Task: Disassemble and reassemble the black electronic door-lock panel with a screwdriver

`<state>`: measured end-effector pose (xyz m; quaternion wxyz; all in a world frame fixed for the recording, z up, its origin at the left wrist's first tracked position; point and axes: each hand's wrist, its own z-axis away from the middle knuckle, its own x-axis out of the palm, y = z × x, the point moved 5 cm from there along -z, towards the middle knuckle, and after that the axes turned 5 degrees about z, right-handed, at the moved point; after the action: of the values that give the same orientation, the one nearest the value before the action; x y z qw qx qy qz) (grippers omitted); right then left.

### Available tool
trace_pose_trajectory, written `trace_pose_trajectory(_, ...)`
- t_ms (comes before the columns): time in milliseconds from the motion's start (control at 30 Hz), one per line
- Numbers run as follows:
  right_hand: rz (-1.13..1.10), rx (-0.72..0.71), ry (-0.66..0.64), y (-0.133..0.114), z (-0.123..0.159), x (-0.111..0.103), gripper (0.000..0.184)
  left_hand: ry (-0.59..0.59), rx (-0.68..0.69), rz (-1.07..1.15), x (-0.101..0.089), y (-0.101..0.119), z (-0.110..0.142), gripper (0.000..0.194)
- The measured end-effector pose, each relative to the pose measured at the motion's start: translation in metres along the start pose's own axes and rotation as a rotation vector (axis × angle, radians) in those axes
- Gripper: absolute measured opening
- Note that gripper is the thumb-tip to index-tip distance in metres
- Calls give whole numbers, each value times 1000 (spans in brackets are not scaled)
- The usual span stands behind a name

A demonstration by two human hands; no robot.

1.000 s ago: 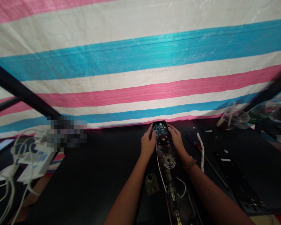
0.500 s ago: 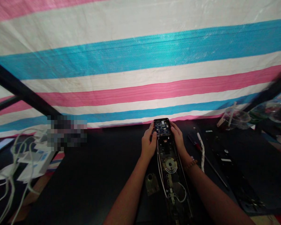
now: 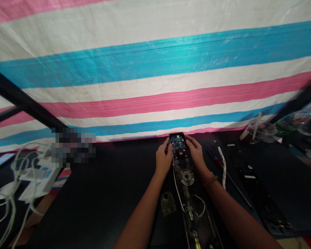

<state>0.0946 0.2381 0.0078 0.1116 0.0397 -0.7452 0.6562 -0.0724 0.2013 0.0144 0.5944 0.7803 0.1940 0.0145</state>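
A long black lock housing (image 3: 188, 176) with its inside exposed lies lengthwise in front of me; it looks like an electronic door lock panel. At its far end is a blue circuit board (image 3: 178, 141). My left hand (image 3: 163, 155) grips the left edge beside the board, thumb on the rim. My right hand (image 3: 195, 152) holds the right edge opposite, fingers curled round it. Down the housing run a round metal disc (image 3: 187, 176), a white wire (image 3: 178, 188) and brass-coloured parts. A small metal bracket with a round hole (image 3: 168, 204) rests left of the housing.
Right of the housing lie a screwdriver (image 3: 229, 176), a white wrapped cable (image 3: 224, 169) and a long black panel (image 3: 259, 190). Plastic cups (image 3: 259, 131) stand at the back right. White cables (image 3: 12, 186) pile up at left. A striped tarp (image 3: 155, 86) hangs behind the black table (image 3: 106, 193).
The housing has shifted slightly left at its far end, and its near end has swung to the right. Both hands have moved with it, keeping their grip.
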Motion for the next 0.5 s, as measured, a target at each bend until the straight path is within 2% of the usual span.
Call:
trace_pose_trajectory(267, 60, 35, -15, 7, -4, -2, 37, 10, -45, -17, -1, -11, -4, 44)
trace_pose_trajectory(500, 114, 86, 19, 14, -6, -2, 30, -41, -50, -61, 2, -17, -7, 38)
